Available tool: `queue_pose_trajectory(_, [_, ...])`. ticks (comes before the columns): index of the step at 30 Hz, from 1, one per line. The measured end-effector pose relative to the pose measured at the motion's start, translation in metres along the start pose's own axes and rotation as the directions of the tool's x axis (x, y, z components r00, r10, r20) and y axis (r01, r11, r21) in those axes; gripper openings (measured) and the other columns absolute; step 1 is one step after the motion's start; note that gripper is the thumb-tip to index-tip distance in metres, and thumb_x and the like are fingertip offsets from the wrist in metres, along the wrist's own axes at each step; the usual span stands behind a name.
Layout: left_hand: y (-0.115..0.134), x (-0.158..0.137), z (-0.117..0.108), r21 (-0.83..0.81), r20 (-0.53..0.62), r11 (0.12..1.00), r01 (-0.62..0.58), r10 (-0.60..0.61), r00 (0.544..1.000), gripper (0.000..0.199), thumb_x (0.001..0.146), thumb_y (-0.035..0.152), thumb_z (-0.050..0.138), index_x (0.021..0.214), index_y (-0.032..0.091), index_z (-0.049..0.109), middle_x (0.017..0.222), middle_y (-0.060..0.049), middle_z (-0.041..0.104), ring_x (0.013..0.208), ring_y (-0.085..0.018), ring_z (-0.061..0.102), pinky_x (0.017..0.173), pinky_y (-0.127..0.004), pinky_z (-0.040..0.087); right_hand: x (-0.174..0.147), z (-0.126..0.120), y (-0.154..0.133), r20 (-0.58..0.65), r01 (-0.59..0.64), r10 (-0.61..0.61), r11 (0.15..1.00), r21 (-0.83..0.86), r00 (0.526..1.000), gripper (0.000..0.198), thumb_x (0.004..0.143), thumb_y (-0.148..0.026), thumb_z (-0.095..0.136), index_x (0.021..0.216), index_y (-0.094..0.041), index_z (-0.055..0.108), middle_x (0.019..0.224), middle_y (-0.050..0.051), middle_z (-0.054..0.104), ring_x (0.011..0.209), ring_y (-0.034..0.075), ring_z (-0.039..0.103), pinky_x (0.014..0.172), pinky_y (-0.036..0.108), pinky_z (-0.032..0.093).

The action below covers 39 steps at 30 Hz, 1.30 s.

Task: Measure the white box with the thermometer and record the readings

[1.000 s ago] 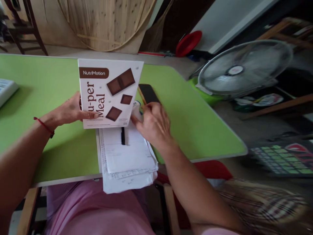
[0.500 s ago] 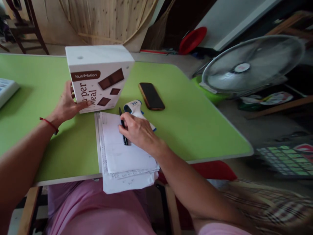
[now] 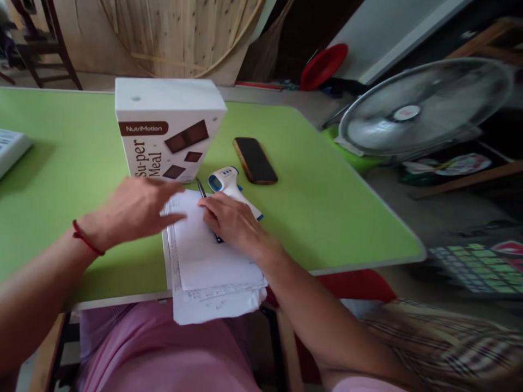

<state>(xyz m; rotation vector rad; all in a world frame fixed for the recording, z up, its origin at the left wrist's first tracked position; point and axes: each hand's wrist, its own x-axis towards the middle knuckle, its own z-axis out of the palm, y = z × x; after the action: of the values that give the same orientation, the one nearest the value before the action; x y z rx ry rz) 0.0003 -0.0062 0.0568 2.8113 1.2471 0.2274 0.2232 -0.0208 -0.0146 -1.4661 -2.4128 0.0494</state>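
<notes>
A white "NutriMotion Super Meal" box (image 3: 167, 128) stands upright on the green table (image 3: 318, 207). My left hand (image 3: 137, 209), blurred, hovers open just in front of the box and over the top edge of a stack of white papers (image 3: 208, 267). On those papers rests my right hand (image 3: 232, 220), its fingers closing around a black pen (image 3: 201, 189). A white and blue infrared thermometer (image 3: 226, 182) lies right behind that hand.
A dark phone (image 3: 255, 159) lies flat on the table right of the box. A white object (image 3: 10, 147) sits at the left table edge. A standing fan (image 3: 420, 109) and a red dish (image 3: 322, 65) are on the floor to the right.
My left hand set the box upright on the table, let go and moved right toward the papers. My right hand came down onto the papers and took the pen.
</notes>
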Motion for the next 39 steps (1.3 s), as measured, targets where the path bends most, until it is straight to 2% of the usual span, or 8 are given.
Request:
queue_pose_trajectory(2, [0.016, 0.000, 0.004, 0.091, 0.284, 0.996, -0.012, -0.015, 0.959, 0.059, 0.084, 0.058, 0.054, 0.117, 0.010, 0.053, 0.073, -0.010, 0.066, 0.068, -0.026, 0.064, 0.057, -0.032, 0.040, 0.000, -0.001, -0.001, -0.007, -0.017, 0.017, 1.000, 0.016, 1.000, 0.029, 0.090, -0.021, 0.038, 0.103, -0.017, 0.064, 0.089, 0.009, 0.064, 0.077, 0.020, 0.059, 0.066, 0.031, 0.044])
queue_pose_trajectory(4, [0.027, -0.001, 0.008, 0.137, 0.404, 0.991, -0.003, -0.053, 0.913, 0.071, 0.081, 0.061, 0.055, 0.125, 0.005, 0.047, 0.074, -0.014, 0.067, 0.071, -0.031, 0.066, 0.056, -0.033, 0.041, -0.001, -0.003, -0.001, -0.011, -0.033, 0.034, 0.998, 0.047, 0.999, 0.030, 0.090, -0.021, 0.037, 0.105, -0.016, 0.063, 0.091, 0.010, 0.063, 0.080, 0.021, 0.060, 0.069, 0.033, 0.045])
queue_pose_trajectory(11, [0.045, -0.005, 0.012, 0.148, 0.533, 0.988, 0.042, -0.116, 0.838, 0.082, 0.082, 0.056, 0.059, 0.135, -0.003, 0.034, 0.076, -0.016, 0.069, 0.076, -0.033, 0.068, 0.057, -0.034, 0.045, -0.011, -0.017, 0.007, -0.036, 0.071, -0.065, 0.979, 0.191, 0.997, 0.033, 0.086, -0.016, 0.042, 0.118, -0.015, 0.051, 0.107, 0.014, 0.058, 0.098, 0.024, 0.058, 0.082, 0.037, 0.048])
queue_pose_trajectory(15, [0.050, -0.004, 0.010, 0.142, 0.550, 0.989, 0.039, -0.112, 0.827, 0.074, 0.084, 0.053, 0.058, 0.131, -0.001, 0.038, 0.077, -0.016, 0.070, 0.074, -0.032, 0.069, 0.055, -0.034, 0.045, -0.017, -0.028, 0.003, -0.165, 0.113, -0.047, 0.902, 0.417, 0.985, 0.018, 0.083, -0.039, 0.057, 0.085, -0.022, 0.055, 0.075, 0.002, 0.058, 0.065, 0.015, 0.054, 0.062, 0.030, 0.047])
queue_pose_trajectory(20, [0.053, -0.007, 0.011, 0.166, 0.532, 0.986, 0.015, -0.103, 0.840, 0.064, 0.088, 0.049, 0.055, 0.128, 0.000, 0.042, 0.075, -0.015, 0.070, 0.073, -0.030, 0.069, 0.055, -0.032, 0.045, 0.001, -0.023, -0.011, -0.046, -0.033, 0.150, 0.485, 0.874, 0.988, 0.042, 0.088, -0.055, 0.039, 0.104, -0.021, 0.059, 0.077, 0.002, 0.062, 0.069, 0.016, 0.059, 0.067, 0.034, 0.051])
queue_pose_trajectory(24, [0.052, -0.008, 0.015, 0.171, 0.518, 0.985, 0.011, -0.099, 0.850, 0.068, 0.088, 0.049, 0.055, 0.132, -0.001, 0.040, 0.076, -0.016, 0.070, 0.073, -0.030, 0.070, 0.055, -0.032, 0.045, 0.018, 0.005, -0.011, 0.079, -0.133, 0.232, 0.224, 0.965, 0.969, 0.028, 0.084, -0.042, 0.051, 0.097, -0.019, 0.058, 0.076, 0.000, 0.062, 0.067, 0.012, 0.059, 0.064, 0.030, 0.049])
queue_pose_trajectory(29, [0.051, -0.010, 0.017, 0.152, 0.509, 0.988, 0.001, -0.080, 0.857, 0.070, 0.088, 0.050, 0.054, 0.132, -0.002, 0.039, 0.071, -0.015, 0.069, 0.071, -0.031, 0.069, 0.054, -0.033, 0.044, 0.015, 0.024, -0.012, 0.033, -0.128, 0.315, 0.286, 0.950, 0.949, 0.011, 0.075, -0.026, 0.056, 0.081, -0.021, 0.048, 0.051, -0.009, 0.047, 0.046, 0.007, 0.042, 0.047, 0.023, 0.035])
queue_pose_trajectory(39, [0.051, -0.007, 0.015, 0.161, 0.538, 0.987, -0.009, -0.080, 0.839, 0.073, 0.089, 0.050, 0.052, 0.135, -0.004, 0.036, 0.073, -0.016, 0.069, 0.072, -0.032, 0.068, 0.053, -0.033, 0.040, 0.013, 0.011, -0.023, -0.082, -0.095, 0.221, 0.686, 0.721, 0.972, 0.010, 0.076, -0.031, 0.053, 0.075, -0.022, 0.054, 0.066, -0.003, 0.059, 0.060, 0.011, 0.051, 0.057, 0.026, 0.043])
